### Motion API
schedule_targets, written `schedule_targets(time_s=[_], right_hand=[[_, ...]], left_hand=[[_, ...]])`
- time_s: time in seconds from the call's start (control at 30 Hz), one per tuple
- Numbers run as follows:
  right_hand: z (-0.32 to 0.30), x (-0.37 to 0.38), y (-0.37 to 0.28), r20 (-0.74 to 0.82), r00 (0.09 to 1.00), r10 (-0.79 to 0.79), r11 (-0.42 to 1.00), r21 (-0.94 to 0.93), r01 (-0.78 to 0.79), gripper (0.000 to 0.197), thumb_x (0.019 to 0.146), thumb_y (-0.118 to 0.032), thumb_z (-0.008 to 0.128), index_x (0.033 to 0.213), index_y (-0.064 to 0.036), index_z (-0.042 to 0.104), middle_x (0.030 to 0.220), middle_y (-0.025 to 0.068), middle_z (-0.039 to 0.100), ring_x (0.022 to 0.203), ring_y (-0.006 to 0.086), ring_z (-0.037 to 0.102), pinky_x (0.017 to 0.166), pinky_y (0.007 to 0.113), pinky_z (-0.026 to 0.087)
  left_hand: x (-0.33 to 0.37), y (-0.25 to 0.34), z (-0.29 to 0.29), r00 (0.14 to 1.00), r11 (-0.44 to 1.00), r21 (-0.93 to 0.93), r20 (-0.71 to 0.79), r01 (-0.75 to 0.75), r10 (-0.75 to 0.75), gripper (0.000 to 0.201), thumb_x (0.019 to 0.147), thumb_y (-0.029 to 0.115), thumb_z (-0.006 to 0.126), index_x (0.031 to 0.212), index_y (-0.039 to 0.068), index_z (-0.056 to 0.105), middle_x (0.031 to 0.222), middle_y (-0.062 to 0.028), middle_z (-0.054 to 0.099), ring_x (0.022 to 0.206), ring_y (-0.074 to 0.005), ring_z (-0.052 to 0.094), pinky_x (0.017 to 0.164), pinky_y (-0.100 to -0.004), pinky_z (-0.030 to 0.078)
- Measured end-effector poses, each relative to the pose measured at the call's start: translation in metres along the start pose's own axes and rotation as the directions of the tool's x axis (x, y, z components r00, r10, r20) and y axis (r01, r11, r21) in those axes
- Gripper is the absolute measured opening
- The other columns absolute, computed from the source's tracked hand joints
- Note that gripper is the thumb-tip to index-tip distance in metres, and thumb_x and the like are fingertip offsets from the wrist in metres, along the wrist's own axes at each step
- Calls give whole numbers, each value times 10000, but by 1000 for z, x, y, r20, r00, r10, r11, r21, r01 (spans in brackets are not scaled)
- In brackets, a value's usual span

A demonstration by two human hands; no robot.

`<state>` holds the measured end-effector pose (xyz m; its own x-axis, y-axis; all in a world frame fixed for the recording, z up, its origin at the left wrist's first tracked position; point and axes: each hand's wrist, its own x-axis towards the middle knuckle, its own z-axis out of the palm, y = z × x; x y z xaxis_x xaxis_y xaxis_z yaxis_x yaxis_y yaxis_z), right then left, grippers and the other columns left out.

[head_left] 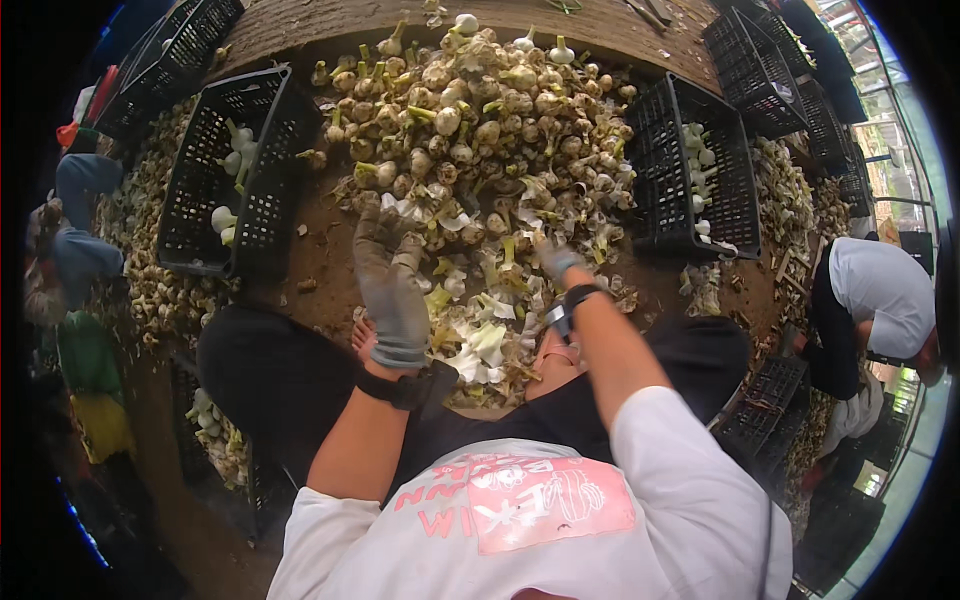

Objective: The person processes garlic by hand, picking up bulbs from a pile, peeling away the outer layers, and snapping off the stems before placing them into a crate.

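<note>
A heap of garlic bulbs (520, 110), soil-stained and with cut stems, lies on the ground in front of me. My left hand (393, 285), in a dirty grey glove, is at the heap's near left edge with its fingers stretched out; nothing shows in it. My right hand (558, 258) is over the near part of the heap, smeared by motion, so its fingers and anything in them cannot be made out. Below the hands, pale peeled skins and leaf scraps (480, 350) are strewn between my feet. Both wrists wear dark bands.
A black crate (180, 215) with several white garlic bulbs (238, 155) stands left of the heap. Another crate (745, 205), also holding cleaned bulbs, stands at the right. A wooden board (330, 22) runs behind the heap. Other people sit at both sides, one in a white shirt (880, 295).
</note>
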<state>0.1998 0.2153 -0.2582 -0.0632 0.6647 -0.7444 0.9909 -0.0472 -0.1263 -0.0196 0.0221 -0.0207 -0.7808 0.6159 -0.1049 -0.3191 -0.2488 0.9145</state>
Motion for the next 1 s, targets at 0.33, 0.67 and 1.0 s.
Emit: schedule_targets(time_s=[0.33,0.67,1.0], right_hand=[[123,-168,-111,799,399,-450,306,-282,909,573,801,-361,595,1283,-72,481,1219,170,551,1127,336,527,978,419,399],[-24,-44,-37,-200,927,317,945,151,-290,683,830,-487,568,1361,-86,414,1340,221,459,1160,381,524,918,483,457],[-53,-101,-58,-8,964,-267,834,-503,227,594,764,-109,618,1316,-278,480,1318,109,508,1171,339,514,919,433,469]], left_hand=[[0,-2,0,992,989,74,-1,127,-127,406,910,-41,468,1311,5,422,1287,-98,490,1159,-170,507,988,-292,427],[-4,2,-7,987,985,71,7,159,-160,435,899,-69,473,1318,14,393,1245,-81,493,1108,-149,508,953,-272,430],[-2,-7,-1,976,971,172,113,164,-184,451,866,-75,525,1297,4,420,1225,-74,509,1079,-149,517,932,-263,443]])
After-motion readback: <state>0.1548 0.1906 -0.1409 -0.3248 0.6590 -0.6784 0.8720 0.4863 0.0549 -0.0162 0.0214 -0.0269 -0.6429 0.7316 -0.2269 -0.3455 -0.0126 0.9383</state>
